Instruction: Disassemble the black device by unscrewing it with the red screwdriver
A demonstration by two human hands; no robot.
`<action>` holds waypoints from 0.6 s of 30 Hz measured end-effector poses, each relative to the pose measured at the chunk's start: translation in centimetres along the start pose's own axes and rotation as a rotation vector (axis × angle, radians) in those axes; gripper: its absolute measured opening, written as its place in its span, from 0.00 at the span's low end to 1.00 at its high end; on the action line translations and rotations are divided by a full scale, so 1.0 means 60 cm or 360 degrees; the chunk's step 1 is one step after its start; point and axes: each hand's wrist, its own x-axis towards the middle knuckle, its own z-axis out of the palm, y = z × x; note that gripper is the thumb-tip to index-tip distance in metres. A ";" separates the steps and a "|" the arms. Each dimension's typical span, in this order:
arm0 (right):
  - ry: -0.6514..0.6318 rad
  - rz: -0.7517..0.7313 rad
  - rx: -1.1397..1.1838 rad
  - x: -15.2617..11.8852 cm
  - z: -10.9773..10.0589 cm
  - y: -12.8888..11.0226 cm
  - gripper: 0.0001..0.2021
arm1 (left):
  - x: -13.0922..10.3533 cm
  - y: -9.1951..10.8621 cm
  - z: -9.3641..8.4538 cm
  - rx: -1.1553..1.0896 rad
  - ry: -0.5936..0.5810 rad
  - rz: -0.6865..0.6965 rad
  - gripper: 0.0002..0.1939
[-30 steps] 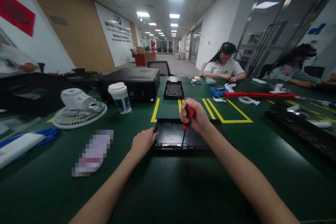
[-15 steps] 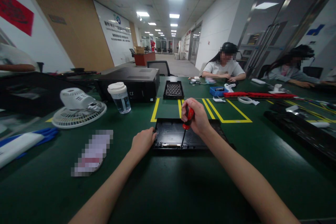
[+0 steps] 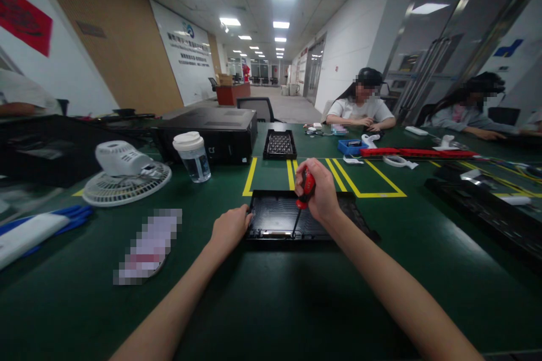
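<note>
A shallow black panel (image 3: 271, 211) lies on the green table, its inner side up. My left hand (image 3: 231, 228) grips the panel's left edge, fingertips at the rim. Closed round the red and black handle of a screwdriver (image 3: 305, 185) is my right hand (image 3: 320, 190). The screwdriver's shaft leans slightly, its tip down at the panel's near edge, just right of a thin metallic strip (image 3: 277, 233). Any screw under the tip is too small to make out. My right hand and forearm hide part of the panel's right half.
Beyond the panel stand a black tray (image 3: 280, 145), a lidded cup (image 3: 192, 158) and a black case (image 3: 207, 132). A white fan (image 3: 127, 175) lies left. Long black parts (image 3: 486, 225) lie right. People sit across the table.
The screwdriver handle has tilted slightly to the right with my right hand, while its tip stays at about the same place. My left hand has not visibly moved.
</note>
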 end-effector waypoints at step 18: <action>-0.0030 -0.0047 0.0062 -0.021 0.013 -0.008 0.14 | -0.003 0.005 -0.008 -0.0018 -0.0039 -0.0019 0.17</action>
